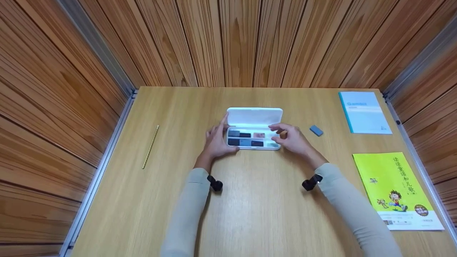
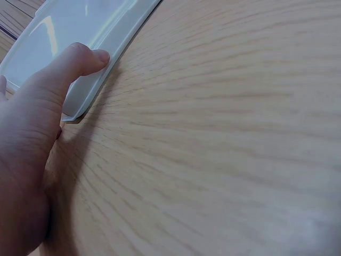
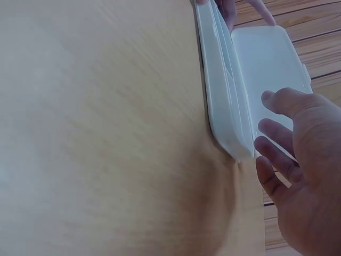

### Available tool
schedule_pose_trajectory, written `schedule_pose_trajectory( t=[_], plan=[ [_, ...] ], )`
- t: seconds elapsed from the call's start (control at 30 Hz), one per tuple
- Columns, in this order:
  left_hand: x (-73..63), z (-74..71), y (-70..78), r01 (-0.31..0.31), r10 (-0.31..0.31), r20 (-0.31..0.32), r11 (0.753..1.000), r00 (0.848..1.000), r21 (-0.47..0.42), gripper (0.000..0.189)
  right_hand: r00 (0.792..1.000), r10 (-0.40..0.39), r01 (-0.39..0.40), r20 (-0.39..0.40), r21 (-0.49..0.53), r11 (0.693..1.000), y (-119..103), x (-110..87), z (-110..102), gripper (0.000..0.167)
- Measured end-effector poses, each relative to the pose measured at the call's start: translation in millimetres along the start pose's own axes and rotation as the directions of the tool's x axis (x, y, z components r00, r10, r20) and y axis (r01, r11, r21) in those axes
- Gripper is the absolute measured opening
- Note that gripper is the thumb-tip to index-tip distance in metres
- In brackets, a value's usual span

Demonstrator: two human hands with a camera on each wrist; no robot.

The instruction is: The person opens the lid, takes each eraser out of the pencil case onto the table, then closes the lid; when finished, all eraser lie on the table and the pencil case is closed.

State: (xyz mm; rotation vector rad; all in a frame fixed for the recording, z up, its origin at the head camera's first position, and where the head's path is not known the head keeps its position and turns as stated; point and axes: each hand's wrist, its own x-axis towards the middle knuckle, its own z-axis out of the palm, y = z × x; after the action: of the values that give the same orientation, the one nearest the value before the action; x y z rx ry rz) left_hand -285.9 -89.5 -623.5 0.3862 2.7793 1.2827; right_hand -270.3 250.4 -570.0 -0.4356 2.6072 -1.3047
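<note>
A white pencil case (image 1: pixel 255 116) lies on the table with its lid raised at the back. Several small grey, black, blue and pinkish blocks (image 1: pixel 245 142) sit in two rows inside it. My left hand (image 1: pixel 216 142) grips the case's left end; its thumb rests on the front rim (image 2: pixel 88 90) in the left wrist view. Over the right end of the case hovers my right hand (image 1: pixel 294 141), fingers loosely bent. In the right wrist view, nothing shows between the right hand's (image 3: pixel 314 154) thumb and fingers.
A blue block like an eraser (image 1: pixel 316 130) lies right of the case. Along the right edge are a pale blue booklet (image 1: pixel 367 114) and a yellow-green book (image 1: pixel 385 178). A thin gold stick (image 1: pixel 150 147) lies at left. Wood-panelled walls (image 1: pixel 239 43) enclose the table.
</note>
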Motion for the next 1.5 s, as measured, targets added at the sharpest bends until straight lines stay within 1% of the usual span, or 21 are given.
schedule_pose_trajectory(
  t=[0.1,0.33,0.43,0.7,1.0,1.1,1.33,1.5],
  plan=[
    [0.3,0.2,0.1,-0.001,0.001,-0.001,1.000,1.000,-0.004,0.144,1.000,-0.004,0.004,0.005,-0.001,1.000,-4.6,4.7,5.8,0.044],
    [-0.1,-0.5,1.3,-0.026,0.026,-0.002,1.000,1.000,0.008,0.141,0.998,-0.052,0.053,0.024,-0.011,0.999,-11.7,14.0,17.9,0.045],
    [-0.5,-0.2,1.2,-0.025,0.025,0.000,1.000,1.000,0.006,0.141,0.997,-0.063,0.063,0.031,0.002,0.998,-12.8,16.8,21.7,0.045],
    [-0.1,1.4,0.6,-0.005,0.005,0.001,1.000,1.000,-0.012,0.142,0.998,-0.029,0.026,0.053,0.058,0.998,-11.6,21.8,27.1,0.044],
    [0.2,0.9,1.0,-0.004,0.004,-0.004,1.000,1.000,-0.005,0.142,0.997,0.006,-0.012,0.079,0.078,0.997,-11.8,26.2,33.5,0.045],
    [0.3,0.8,0.5,-0.005,0.005,-0.003,1.000,1.000,-0.007,0.142,0.997,0.009,-0.014,0.080,0.070,0.997,-11.7,27.5,34.9,0.044],
    [0.1,0.4,0.5,0.002,-0.002,-0.004,1.000,1.000,0.002,0.142,0.995,-0.047,0.047,0.088,0.005,0.999,-10.8,31.6,40.0,0.046],
    [-0.2,0.0,0.8,0.007,-0.007,-0.004,1.000,1.000,0.003,0.142,0.996,-0.021,0.021,0.089,-0.004,1.000,-12.9,32.7,41.5,0.046]
  ],
)
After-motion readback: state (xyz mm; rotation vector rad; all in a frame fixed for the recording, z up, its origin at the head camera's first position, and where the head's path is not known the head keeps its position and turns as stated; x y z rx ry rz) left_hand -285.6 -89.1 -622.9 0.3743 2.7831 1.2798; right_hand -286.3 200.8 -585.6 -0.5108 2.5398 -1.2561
